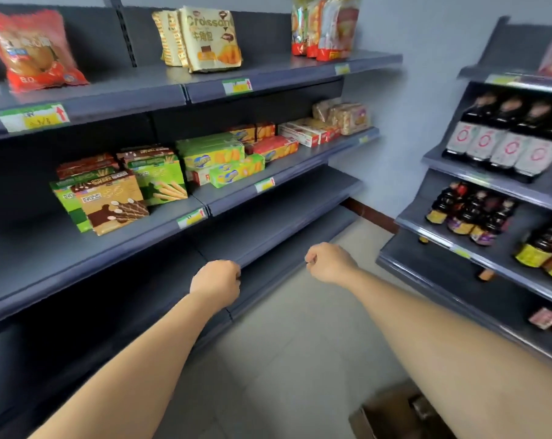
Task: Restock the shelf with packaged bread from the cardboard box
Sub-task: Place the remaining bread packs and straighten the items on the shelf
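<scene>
Shelving (287,217) takes up the left side, its near end cut off by the frame edge and its lowest tiers sunk in shadow. A second rack (442,280) stands to the right, also cut off, carrying dark bottles (505,134) whose labels are too blurred to read. The cardboard box (388,410) sits on the floor at the bottom right, mostly hidden behind the right forearm and clipped by the lower edge, so its contents cannot be made out. Packaged bread (210,39) stands on the top tier as gold croissant packs (the only print that reads clearly), with a red bag (31,52) to the left and more bags (325,26) further along, their tops cropped. Biscuit boxes (160,175) crowd the tier below. Both bare arms reach forward, well apart from the box. The left hand (216,282) hovers before the lip of a lower tier, knuckles up, fingers curled under into a fist; nothing shows in its grip. The right hand (330,263) hangs over the floor near it, its grip likewise curled closed on itself, thumb against the forefinger.
</scene>
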Action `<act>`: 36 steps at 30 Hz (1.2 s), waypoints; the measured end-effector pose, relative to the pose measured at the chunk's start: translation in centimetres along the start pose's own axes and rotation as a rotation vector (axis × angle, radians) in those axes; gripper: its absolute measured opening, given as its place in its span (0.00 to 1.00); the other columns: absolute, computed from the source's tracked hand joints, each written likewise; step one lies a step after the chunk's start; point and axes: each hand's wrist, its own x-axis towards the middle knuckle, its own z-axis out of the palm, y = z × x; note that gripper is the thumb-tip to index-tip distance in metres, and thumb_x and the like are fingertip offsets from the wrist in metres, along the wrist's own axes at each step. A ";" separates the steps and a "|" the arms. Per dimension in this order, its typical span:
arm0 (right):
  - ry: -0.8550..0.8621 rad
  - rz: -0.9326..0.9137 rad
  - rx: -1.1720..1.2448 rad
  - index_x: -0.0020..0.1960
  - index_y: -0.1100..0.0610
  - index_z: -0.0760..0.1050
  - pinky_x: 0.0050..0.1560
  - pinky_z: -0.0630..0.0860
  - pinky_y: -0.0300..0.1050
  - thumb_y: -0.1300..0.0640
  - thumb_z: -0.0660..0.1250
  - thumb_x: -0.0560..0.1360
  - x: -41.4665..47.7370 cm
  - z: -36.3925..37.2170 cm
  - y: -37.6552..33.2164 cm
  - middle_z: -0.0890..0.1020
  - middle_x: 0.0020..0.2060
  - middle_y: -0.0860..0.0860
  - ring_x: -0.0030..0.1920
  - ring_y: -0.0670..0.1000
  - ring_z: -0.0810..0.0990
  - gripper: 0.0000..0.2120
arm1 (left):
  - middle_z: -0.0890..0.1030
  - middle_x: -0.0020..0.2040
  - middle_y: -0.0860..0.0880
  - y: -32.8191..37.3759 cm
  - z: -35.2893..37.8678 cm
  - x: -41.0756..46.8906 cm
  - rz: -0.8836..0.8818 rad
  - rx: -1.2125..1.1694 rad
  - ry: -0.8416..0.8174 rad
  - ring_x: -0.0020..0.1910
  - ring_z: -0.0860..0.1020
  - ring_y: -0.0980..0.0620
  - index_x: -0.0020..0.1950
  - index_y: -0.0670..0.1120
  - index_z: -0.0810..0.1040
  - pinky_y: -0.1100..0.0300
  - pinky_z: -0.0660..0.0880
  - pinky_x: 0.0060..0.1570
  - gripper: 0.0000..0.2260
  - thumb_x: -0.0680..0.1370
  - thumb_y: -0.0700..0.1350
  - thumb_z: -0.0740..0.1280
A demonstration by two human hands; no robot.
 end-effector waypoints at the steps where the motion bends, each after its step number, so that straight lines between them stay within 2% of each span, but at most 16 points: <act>1: -0.010 0.028 -0.003 0.52 0.55 0.80 0.54 0.79 0.48 0.61 0.61 0.73 -0.2 -0.1 2.2 0.83 0.52 0.52 0.53 0.57 0.80 0.12 | 0.80 0.54 0.46 1.8 1.0 0.5 0.012 -0.001 -0.016 0.54 0.77 0.43 0.54 0.46 0.80 0.56 0.75 0.47 0.10 0.78 0.42 0.60; 6: -0.031 0.165 0.023 0.52 0.51 0.81 0.54 0.78 0.45 0.60 0.63 0.73 -1.5 0.1 13.3 0.82 0.54 0.51 0.56 0.57 0.79 0.12 | 0.81 0.49 0.47 10.7 6.3 3.1 0.094 -0.034 -0.116 0.49 0.78 0.44 0.48 0.46 0.79 0.55 0.77 0.45 0.09 0.76 0.41 0.60; 8: -0.031 0.234 0.034 0.52 0.51 0.81 0.54 0.77 0.44 0.60 0.63 0.73 -2.4 0.4 17.6 0.81 0.55 0.51 0.56 0.57 0.79 0.12 | 0.80 0.50 0.47 14.1 8.6 3.9 0.130 -0.031 -0.164 0.48 0.78 0.45 0.49 0.46 0.79 0.55 0.77 0.43 0.09 0.76 0.42 0.59; 13: -0.078 0.383 0.065 0.54 0.55 0.81 0.53 0.76 0.45 0.60 0.62 0.75 -4.5 2.0 27.1 0.81 0.56 0.53 0.55 0.57 0.79 0.12 | 0.78 0.59 0.48 22.1 13.7 6.0 0.267 0.007 -0.268 0.58 0.76 0.46 0.61 0.48 0.78 0.58 0.74 0.50 0.12 0.79 0.45 0.60; 18: -0.147 0.542 0.079 0.55 0.60 0.80 0.52 0.74 0.45 0.62 0.59 0.77 -5.8 3.2 34.6 0.81 0.55 0.55 0.56 0.57 0.79 0.13 | 0.77 0.63 0.50 29.3 18.7 8.9 0.375 0.054 -0.372 0.62 0.75 0.47 0.63 0.51 0.76 0.56 0.74 0.57 0.13 0.80 0.47 0.61; 22: -0.194 0.656 0.147 0.54 0.62 0.80 0.49 0.73 0.44 0.61 0.58 0.77 -6.6 4.6 39.8 0.81 0.54 0.58 0.56 0.60 0.79 0.13 | 0.75 0.65 0.52 34.2 22.9 10.5 0.455 0.064 -0.444 0.64 0.73 0.49 0.64 0.51 0.75 0.57 0.71 0.57 0.14 0.81 0.47 0.58; 26: -0.201 0.761 0.181 0.61 0.59 0.77 0.56 0.75 0.49 0.57 0.58 0.79 -7.3 7.1 44.6 0.79 0.59 0.57 0.60 0.59 0.77 0.15 | 0.77 0.62 0.52 38.3 28.0 11.4 0.504 0.099 -0.515 0.62 0.74 0.50 0.60 0.50 0.78 0.57 0.73 0.57 0.12 0.81 0.45 0.58; 32: -0.323 0.787 0.209 0.62 0.57 0.78 0.56 0.77 0.48 0.59 0.57 0.79 -6.9 12.4 52.3 0.80 0.59 0.55 0.59 0.57 0.78 0.15 | 0.77 0.54 0.53 43.1 36.8 10.7 0.512 0.133 -0.638 0.58 0.76 0.49 0.53 0.50 0.77 0.58 0.72 0.53 0.09 0.79 0.43 0.59; 36: -0.404 0.754 0.216 0.59 0.56 0.79 0.55 0.78 0.50 0.59 0.57 0.79 -6.1 17.3 58.1 0.82 0.54 0.55 0.55 0.58 0.79 0.14 | 0.78 0.59 0.52 45.8 43.3 9.8 0.448 0.142 -0.701 0.60 0.75 0.49 0.59 0.51 0.77 0.58 0.72 0.56 0.11 0.80 0.45 0.58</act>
